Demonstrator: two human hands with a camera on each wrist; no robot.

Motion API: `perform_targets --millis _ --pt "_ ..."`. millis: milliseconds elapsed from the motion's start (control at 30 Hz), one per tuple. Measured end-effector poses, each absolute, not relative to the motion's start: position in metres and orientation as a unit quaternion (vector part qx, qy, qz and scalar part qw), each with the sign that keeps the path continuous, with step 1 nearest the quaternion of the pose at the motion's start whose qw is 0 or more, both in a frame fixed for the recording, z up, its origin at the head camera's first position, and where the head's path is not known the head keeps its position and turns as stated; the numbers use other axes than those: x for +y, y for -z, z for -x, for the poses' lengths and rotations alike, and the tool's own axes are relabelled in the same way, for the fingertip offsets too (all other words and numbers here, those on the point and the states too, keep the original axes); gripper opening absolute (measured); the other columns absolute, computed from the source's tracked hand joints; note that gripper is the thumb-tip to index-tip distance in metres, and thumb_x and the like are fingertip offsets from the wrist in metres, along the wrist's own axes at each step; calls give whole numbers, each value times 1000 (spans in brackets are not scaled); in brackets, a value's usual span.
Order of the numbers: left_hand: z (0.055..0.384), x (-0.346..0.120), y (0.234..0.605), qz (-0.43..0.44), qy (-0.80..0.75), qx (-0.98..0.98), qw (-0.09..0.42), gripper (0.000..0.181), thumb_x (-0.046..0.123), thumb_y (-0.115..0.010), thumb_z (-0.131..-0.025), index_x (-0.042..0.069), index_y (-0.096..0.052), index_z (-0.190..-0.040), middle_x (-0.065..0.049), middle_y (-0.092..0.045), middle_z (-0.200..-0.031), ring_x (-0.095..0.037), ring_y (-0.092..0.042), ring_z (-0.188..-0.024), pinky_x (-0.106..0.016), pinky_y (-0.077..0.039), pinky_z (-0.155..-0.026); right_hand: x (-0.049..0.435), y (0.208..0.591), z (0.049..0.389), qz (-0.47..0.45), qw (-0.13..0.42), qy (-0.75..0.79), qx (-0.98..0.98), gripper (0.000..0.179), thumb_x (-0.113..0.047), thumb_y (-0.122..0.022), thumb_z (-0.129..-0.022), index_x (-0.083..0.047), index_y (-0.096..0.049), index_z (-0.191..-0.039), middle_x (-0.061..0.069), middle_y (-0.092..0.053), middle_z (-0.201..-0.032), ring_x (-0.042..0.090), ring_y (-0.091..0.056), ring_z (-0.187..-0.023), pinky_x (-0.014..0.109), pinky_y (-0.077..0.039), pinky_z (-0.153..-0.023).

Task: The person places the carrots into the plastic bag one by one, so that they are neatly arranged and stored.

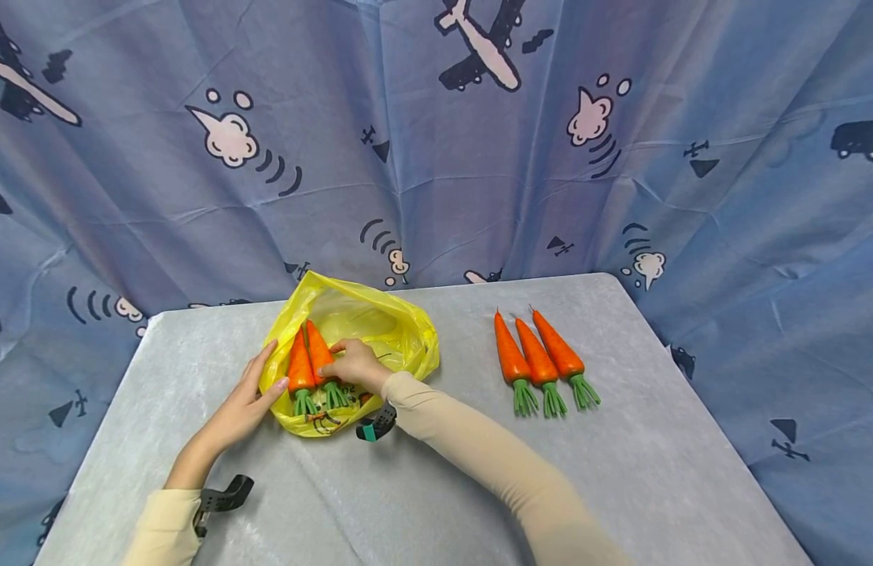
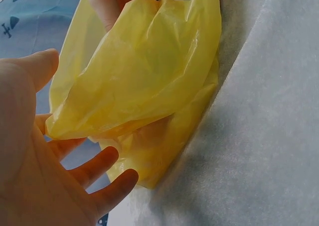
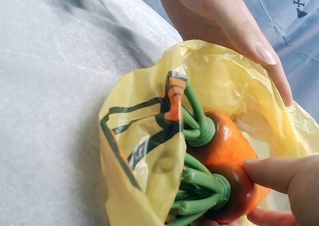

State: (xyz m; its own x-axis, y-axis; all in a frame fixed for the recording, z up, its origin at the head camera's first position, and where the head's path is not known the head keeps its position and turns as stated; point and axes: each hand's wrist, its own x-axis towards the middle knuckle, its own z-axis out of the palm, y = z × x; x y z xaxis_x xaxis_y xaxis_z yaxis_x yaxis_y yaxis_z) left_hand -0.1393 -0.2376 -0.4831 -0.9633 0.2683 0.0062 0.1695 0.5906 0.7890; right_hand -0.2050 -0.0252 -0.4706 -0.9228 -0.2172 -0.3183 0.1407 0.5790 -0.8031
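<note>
A yellow plastic bag (image 1: 417,334) lies on the table with its mouth open. Inside, two orange carrots with green stems lie side by side, a left carrot (image 1: 299,368) and a right carrot (image 1: 318,346). My right hand (image 1: 359,366) reaches into the bag and holds the right carrot, the thumb (image 3: 271,172) on one side and fingers partly hidden beneath. At the bag's left edge, my left hand (image 1: 240,407) touches the plastic with fingers spread and fairly straight. The left wrist view shows this hand (image 2: 47,161) beside the bag's outer side (image 2: 149,76).
Three more carrots (image 1: 539,358) lie in a row on the table's right side, stems toward me. The pale grey table (image 1: 663,472) ends at a blue patterned curtain (image 1: 479,173) behind it. Each wrist wears a dark strap.
</note>
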Motion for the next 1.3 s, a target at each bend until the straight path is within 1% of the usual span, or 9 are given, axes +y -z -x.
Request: perform_targets --millis 333,600,767,933,1033,1167,1233,1300 --pt "139 -238 482 -121 -436 890 59 75 30 -50 -104 20 -4 -161 -28 -15 -161 -52 -18 -147 -72 -21 -112 -25 471 204 9 203 463 863 53 -26 -81 -80 -7 -63 -126 10 -66 -122 13 -57 -90 24 -50 -78" --pt "138 -238 482 -122 -435 890 59 74 30 -50 -104 20 -3 -161 -29 -15 -160 -52 -19 -146 -72 -21 -112 -24 469 203 5 203 464 862 53 -27 -81 -81 -8 -63 -127 9 -66 -125 14 -59 -96 27 -52 -85" --pt "138 -238 482 -121 -433 891 58 74 30 -50 -104 20 -3 -161 -29 -16 -160 -52 -19 -146 -72 -22 -112 -23 468 202 17 201 472 858 55 -26 -80 -82 -6 -62 -129 11 -64 -129 16 -60 -101 29 -52 -89" --pt "138 -238 482 -120 -431 892 59 74 31 -50 -104 21 -3 -161 -29 -15 -160 -53 -19 -146 -73 -22 -111 -19 466 204 28 201 482 852 56 -26 -79 -82 -6 -61 -131 12 -63 -131 16 -60 -99 28 -52 -88" --pt "138 -238 481 -118 -431 893 60 74 31 -50 -104 22 -3 -161 -29 -15 -160 -53 -19 -146 -73 -22 -111 -15 464 205 35 204 488 848 56 -27 -79 -83 -7 -60 -132 11 -65 -126 14 -60 -92 26 -52 -82" --pt "138 -238 482 -118 -430 893 60 74 32 -49 -104 22 -3 -161 -29 -15 -160 -53 -19 -146 -73 -22 -111 -9 458 203 44 213 502 837 57 -27 -78 -84 -8 -59 -134 9 -69 -106 12 -59 -80 22 -49 -70" --pt "138 -238 482 -119 -430 893 59 74 31 -49 -104 21 -3 -161 -29 -15 -160 -53 -19 -146 -73 -22 -111 -6 453 202 49 218 510 831 58 -26 -78 -84 -8 -58 -135 8 -68 -97 15 -59 -77 22 -48 -66" --pt "138 -238 482 -119 -430 893 58 74 31 -50 -104 21 -3 -161 -29 -15 -160 -53 -19 -146 -73 -22 -111 -4 448 199 54 221 517 825 59 -25 -77 -84 -9 -57 -137 7 -67 -93 18 -60 -79 22 -47 -65"
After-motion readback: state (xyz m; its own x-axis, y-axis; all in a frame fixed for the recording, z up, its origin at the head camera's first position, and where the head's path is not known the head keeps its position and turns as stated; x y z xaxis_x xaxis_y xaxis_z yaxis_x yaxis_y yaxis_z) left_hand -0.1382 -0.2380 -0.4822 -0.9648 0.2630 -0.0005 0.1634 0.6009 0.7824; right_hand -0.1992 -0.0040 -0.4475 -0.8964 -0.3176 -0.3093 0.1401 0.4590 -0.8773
